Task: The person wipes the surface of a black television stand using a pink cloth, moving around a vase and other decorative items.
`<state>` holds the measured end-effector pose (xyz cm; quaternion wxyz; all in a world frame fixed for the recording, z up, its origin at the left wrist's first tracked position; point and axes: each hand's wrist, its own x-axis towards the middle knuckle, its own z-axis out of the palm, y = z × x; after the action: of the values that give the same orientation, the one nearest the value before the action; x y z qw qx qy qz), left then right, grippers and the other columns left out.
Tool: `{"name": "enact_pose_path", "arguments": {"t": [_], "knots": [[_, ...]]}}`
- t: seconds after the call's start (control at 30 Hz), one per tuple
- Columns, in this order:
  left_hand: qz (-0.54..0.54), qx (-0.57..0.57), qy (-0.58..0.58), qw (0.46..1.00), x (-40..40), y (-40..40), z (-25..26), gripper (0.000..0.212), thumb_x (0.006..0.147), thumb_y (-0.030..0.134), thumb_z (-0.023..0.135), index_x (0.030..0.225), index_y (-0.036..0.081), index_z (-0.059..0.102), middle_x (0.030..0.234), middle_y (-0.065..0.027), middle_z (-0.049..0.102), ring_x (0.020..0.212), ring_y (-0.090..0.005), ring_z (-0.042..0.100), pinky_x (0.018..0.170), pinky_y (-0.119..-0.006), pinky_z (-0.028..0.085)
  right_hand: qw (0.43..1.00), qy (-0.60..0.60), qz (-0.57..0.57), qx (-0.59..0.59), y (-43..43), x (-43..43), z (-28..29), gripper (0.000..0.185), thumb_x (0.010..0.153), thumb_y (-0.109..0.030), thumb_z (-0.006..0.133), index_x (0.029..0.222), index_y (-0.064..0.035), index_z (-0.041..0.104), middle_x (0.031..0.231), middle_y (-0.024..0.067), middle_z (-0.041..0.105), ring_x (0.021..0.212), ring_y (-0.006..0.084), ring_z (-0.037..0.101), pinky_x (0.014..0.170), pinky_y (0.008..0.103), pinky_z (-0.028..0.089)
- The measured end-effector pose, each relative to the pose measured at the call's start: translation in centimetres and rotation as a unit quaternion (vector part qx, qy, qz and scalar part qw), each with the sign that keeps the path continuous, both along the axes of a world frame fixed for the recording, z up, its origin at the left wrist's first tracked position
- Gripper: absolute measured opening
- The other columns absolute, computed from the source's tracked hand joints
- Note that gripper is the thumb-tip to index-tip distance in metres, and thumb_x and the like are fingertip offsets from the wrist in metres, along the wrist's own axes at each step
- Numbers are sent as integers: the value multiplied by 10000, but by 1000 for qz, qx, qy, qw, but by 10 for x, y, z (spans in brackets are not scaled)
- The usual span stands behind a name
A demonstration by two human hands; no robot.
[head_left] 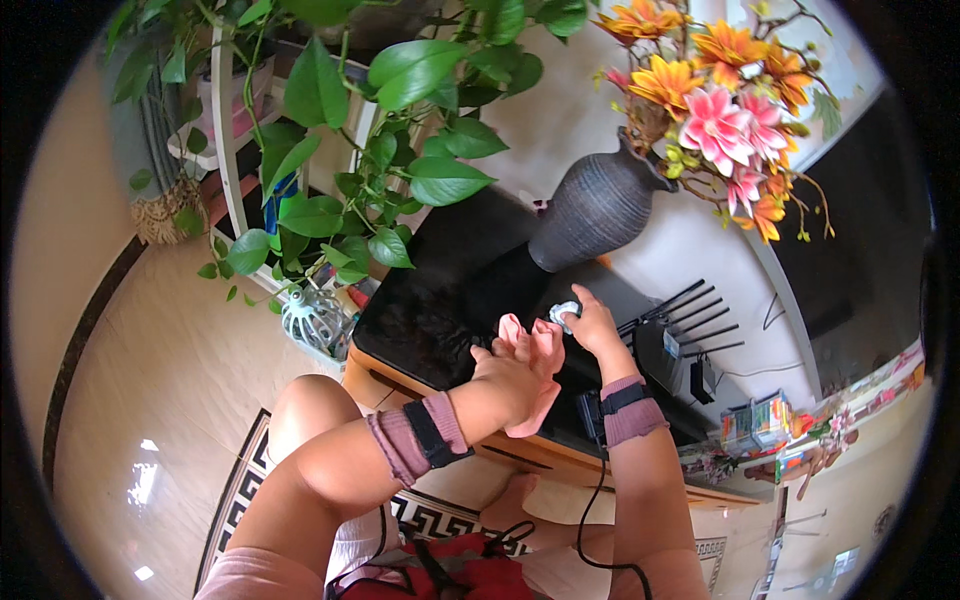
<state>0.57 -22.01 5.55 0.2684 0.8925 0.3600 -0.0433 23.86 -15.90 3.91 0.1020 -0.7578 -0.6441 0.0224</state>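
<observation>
My left hand (504, 375) presses on a pink cloth (549, 351), which bunches up around its fingers on the black glossy top of a TV cabinet (420, 315). Just to the right, my right hand (596, 324) has a small pale object with blue markings (564, 316) under its thumb, its index finger stretched out. What that object is cannot be told. Behind both hands, a dark ribbed vase (596, 206) stands on the cabinet top, holding orange and pink flowers (716, 124).
A black router with several antennas (667, 337) sits right of my right hand. Trailing pothos leaves (435, 180) hang over the cabinet's left end, above a pale blue cage-like ornament (311, 319). A black cable (596, 510) runs from my right wristband. A large dark screen (862, 247) stands at right.
</observation>
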Motion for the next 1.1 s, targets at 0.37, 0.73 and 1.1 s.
{"name": "enact_pose_path", "arguments": {"t": [0.37,0.73,1.1], "knots": [[-49,25,-43,998,-19,7,-7,632,1066,421,334,1605,113,217,1641,-211,222,1439,-474,305,1074,-689,285,982,-53,172,-51,100,-71,26,232,851,-165,704,1066,-81,672,1038,220,694,1018,429,650,887,506,520],[-23,82,-147,985,-30,12,-30,543,1046,507,369,1398,136,553,1461,-170,512,1241,-347,548,950,-502,444,963,-83,257,8,223,-117,-17,375,943,-216,542,1250,-16,622,1285,230,622,1195,397,586,1019,455,463],[-24,87,-74,993,-56,25,-22,594,917,280,560,1439,25,436,1470,-235,465,1208,-379,595,979,-576,460,952,33,304,5,87,-84,23,525,850,-165,719,1335,-28,572,1410,249,522,1291,385,520,1099,428,413]]}}
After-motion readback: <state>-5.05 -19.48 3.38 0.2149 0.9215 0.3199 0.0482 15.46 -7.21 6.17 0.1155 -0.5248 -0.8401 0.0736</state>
